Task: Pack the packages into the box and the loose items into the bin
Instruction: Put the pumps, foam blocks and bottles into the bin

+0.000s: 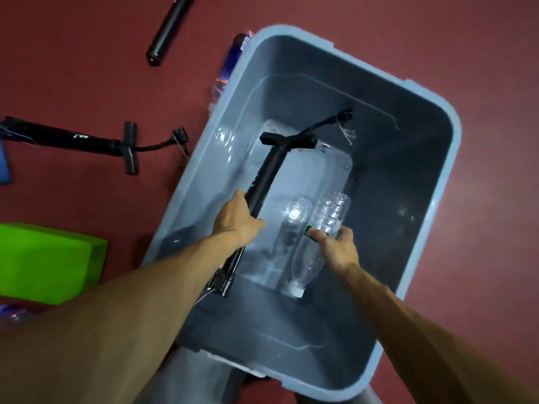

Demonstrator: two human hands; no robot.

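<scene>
A grey-blue plastic bin [437, 182] stands on the red floor, seen from above. Inside it my left hand [236, 220] grips the barrel of a black hand pump [271, 167], whose T-handle points to the bin's far end with its hose trailing beyond. My right hand [338, 249] holds a clear ribbed plastic bottle [331, 214] low inside the bin. Beneath it lie a clear bottle with a white cap [306, 263] and another clear bottle [294, 217].
A second black pump [87, 141] lies on the floor to the left, a black tube [166, 33] farther up. A green block [46, 263] sits at the left. A wrapped blue package [233, 59] rests against the bin's far left wall.
</scene>
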